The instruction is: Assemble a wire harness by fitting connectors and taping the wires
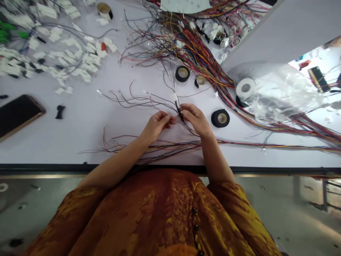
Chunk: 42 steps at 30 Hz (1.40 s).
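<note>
My left hand (157, 124) and my right hand (195, 119) meet at the middle of the white table (80, 135). Both pinch a small bundle of thin wires (138, 101) that fans out to the left. My right hand's fingers close on the bundle near a white connector (175, 97) where a dark wrapped section begins. My left hand's fingertips pinch the wires just left of that spot, a red wire among them. A second loose run of coloured wires (160, 145) lies under my forearms near the table's front edge.
Black tape rolls (220, 118) (182, 73) and a white roll (245, 88) lie right of my hands. A big tangle of coloured wires (197, 53) runs from the back to the right edge. Clear plastic (282, 92), a phone (17, 113) and scattered white connectors (71, 57) lie around.
</note>
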{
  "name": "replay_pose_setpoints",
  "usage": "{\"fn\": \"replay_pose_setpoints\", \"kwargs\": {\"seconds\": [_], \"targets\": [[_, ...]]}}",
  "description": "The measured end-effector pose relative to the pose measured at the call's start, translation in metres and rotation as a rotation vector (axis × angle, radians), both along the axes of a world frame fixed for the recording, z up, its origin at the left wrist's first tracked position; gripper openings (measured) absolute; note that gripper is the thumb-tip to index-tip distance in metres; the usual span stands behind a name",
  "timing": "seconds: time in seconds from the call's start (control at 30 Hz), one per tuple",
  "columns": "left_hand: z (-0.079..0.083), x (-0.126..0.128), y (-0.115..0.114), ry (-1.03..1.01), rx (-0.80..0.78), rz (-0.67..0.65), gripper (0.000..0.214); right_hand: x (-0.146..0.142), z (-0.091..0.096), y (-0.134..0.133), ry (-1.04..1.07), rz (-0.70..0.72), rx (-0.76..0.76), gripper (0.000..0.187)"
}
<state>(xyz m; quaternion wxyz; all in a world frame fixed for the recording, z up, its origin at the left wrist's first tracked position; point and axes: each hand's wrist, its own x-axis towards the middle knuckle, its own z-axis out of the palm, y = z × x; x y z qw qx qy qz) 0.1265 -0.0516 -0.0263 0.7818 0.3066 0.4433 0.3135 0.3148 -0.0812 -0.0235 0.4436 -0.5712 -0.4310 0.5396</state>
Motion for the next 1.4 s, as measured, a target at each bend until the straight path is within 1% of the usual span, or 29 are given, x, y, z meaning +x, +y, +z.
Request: {"fn": "replay_pose_setpoints", "kwargs": {"seconds": [0.07, 0.13, 0.17, 0.2, 0.23, 0.3, 0.37, 0.43, 0.53, 0.6, 0.67, 0.77, 0.87, 0.93, 0.97, 1.03, 1.1, 1.2, 1.23, 1.3, 1.4], "targets": [[-0.003, -0.001, 0.001, -0.012, 0.005, 0.000, 0.026, 0.000, 0.002, -0.011, -0.235, -0.020, 0.075, 0.030], [-0.005, -0.002, 0.003, -0.020, 0.009, 0.006, 0.028, -0.004, 0.003, -0.021, -0.496, -0.019, 0.156, 0.021], [-0.006, -0.003, 0.003, -0.020, 0.007, 0.009, 0.029, -0.007, 0.003, -0.025, -0.590, -0.012, 0.181, 0.015], [-0.006, -0.003, 0.004, -0.018, 0.003, 0.013, 0.030, -0.010, 0.002, -0.028, -0.637, -0.012, 0.192, 0.010], [-0.005, -0.003, 0.004, -0.016, -0.001, 0.017, 0.031, -0.012, 0.002, -0.030, -0.634, -0.020, 0.190, 0.006], [-0.003, -0.003, 0.004, -0.020, -0.002, 0.021, 0.031, -0.013, 0.000, -0.030, -0.513, -0.065, 0.158, 0.003], [-0.001, -0.003, 0.003, -0.034, -0.016, 0.025, 0.030, -0.011, -0.002, -0.029, -0.328, -0.146, 0.114, 0.005], [0.000, -0.004, 0.003, -0.065, -0.066, 0.041, 0.028, -0.006, -0.004, -0.027, -0.135, -0.211, 0.062, 0.009], [0.000, -0.005, 0.005, -0.130, -0.176, 0.053, 0.017, 0.002, -0.009, -0.025, 0.071, -0.243, 0.005, 0.012], [0.001, -0.006, 0.006, -0.156, -0.209, 0.040, 0.010, 0.006, -0.011, -0.024, 0.135, -0.249, -0.017, 0.016], [0.003, -0.008, 0.007, -0.159, -0.192, 0.023, 0.006, 0.007, -0.011, -0.024, 0.164, -0.264, -0.022, 0.021], [0.010, -0.009, 0.008, -0.160, -0.093, -0.045, 0.017, 0.009, -0.007, -0.022, 0.194, -0.269, 0.003, 0.022], [0.017, -0.010, 0.010, -0.130, 0.021, -0.191, 0.035, 0.012, 0.005, -0.022, 0.239, -0.229, 0.044, 0.020], [0.018, -0.010, 0.013, -0.071, 0.030, -0.268, 0.040, 0.014, 0.014, -0.024, 0.228, -0.193, 0.068, 0.019], [0.018, -0.009, 0.015, -0.038, 0.004, -0.282, 0.040, 0.014, 0.019, -0.025, 0.196, -0.174, 0.082, 0.019], [0.017, -0.009, 0.020, -0.006, -0.089, -0.248, 0.037, 0.012, 0.027, -0.031, 0.071, -0.104, 0.130, 0.019], [0.017, -0.008, 0.024, -0.039, -0.170, -0.164, 0.029, 0.008, 0.031, -0.038, -0.120, 0.014, 0.197, 0.015], [0.021, -0.011, 0.027, -0.164, -0.205, -0.049, 0.022, -0.001, 0.026, -0.045, -0.381, 0.180, 0.269, 0.008], [0.023, -0.013, 0.027, -0.203, -0.199, -0.032, 0.023, -0.004, 0.022, -0.046, -0.422, 0.210, 0.276, 0.007], [0.025, -0.020, 0.027, -0.267, -0.182, -0.029, 0.027, -0.009, 0.015, -0.046, -0.438, 0.255, 0.280, 0.009], [0.026, -0.035, 0.027, -0.318, -0.175, -0.106, 0.027, -0.015, 0.007, -0.039, -0.437, 0.245, 0.300, 0.010]]}}
